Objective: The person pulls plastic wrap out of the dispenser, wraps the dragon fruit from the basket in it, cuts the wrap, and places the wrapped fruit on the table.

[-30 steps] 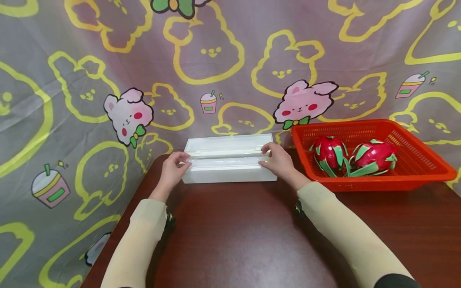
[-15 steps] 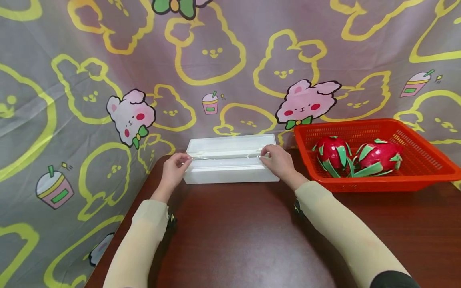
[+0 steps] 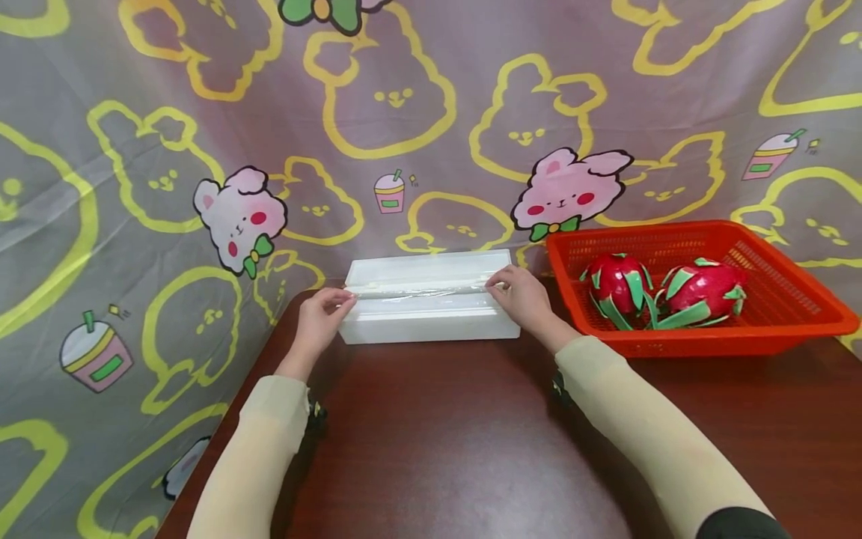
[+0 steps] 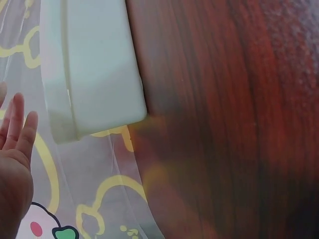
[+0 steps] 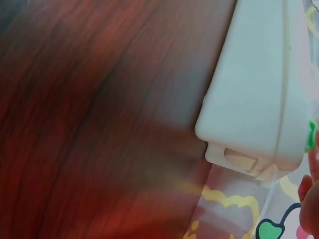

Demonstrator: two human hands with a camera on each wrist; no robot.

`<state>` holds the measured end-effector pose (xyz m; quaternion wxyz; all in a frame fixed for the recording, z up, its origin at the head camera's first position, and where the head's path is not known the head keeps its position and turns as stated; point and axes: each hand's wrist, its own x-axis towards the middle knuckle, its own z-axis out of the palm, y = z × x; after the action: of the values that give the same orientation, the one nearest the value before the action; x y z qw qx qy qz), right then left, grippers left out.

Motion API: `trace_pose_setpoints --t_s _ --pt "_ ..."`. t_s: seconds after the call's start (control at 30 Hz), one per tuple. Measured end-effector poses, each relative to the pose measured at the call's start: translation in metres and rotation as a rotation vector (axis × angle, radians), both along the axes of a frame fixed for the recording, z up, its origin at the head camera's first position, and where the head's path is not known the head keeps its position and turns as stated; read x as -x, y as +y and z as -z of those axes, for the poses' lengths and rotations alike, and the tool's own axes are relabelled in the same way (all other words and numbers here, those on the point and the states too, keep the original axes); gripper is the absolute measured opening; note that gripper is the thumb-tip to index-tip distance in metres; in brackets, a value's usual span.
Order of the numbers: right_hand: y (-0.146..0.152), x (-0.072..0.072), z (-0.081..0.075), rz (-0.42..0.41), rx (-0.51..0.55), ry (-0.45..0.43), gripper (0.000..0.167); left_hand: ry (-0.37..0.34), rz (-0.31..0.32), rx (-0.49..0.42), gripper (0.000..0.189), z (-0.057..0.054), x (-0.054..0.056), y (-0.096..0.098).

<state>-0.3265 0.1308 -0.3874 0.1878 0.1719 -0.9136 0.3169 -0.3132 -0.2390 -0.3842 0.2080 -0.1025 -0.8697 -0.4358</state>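
A long white cling film dispenser (image 3: 431, 328) stands at the back of the table with its lid (image 3: 431, 265) tilted up behind. Clear cling film (image 3: 424, 291) stretches across its top from one hand to the other. At the left end, the thumb and fingertips of my left hand (image 3: 318, 320) pinch the film's edge. My right hand (image 3: 524, 303) pinches the opposite end. Only part of the left hand (image 4: 17, 172) shows in the left wrist view, beside the dispenser's end. In the right wrist view, the right hand (image 5: 311, 199) is cut off near a small green part (image 5: 311, 136).
To the right stands a red plastic basket (image 3: 700, 344) holding two red dragon fruits (image 3: 700, 290) with green scales. Brown table (image 3: 438, 434) surface lies between the forearms. A patterned curtain (image 3: 431, 90) hangs directly behind the dispenser.
The film between the hands has been drawn up and back, towards the lid. My right thumb and fingers have come closer together. Dispenser and basket stay where they were.
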Motion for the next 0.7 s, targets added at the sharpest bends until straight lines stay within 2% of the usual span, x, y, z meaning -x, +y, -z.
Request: trace_pose_setpoints --t_s 0.17,0.43,0.7 --pt "0.0004 -0.0024 -0.0033 -0.006 0.122 -0.073 0.013 -0.041 -0.011 -0.012 0.02 -0.0027 -0.0029 -0.0037" --pt "-0.0005 -0.0024 -0.0056 -0.057 0.257 -0.107 0.013 -0.076 0.015 -0.06 0.02 -0.0061 -0.0038 -0.0047" --pt "-0.0006 -0.0028 -0.0088 -0.088 0.301 -0.092 0.015 -0.062 0.067 -0.065 0.017 -0.0085 -0.0041 -0.0042"
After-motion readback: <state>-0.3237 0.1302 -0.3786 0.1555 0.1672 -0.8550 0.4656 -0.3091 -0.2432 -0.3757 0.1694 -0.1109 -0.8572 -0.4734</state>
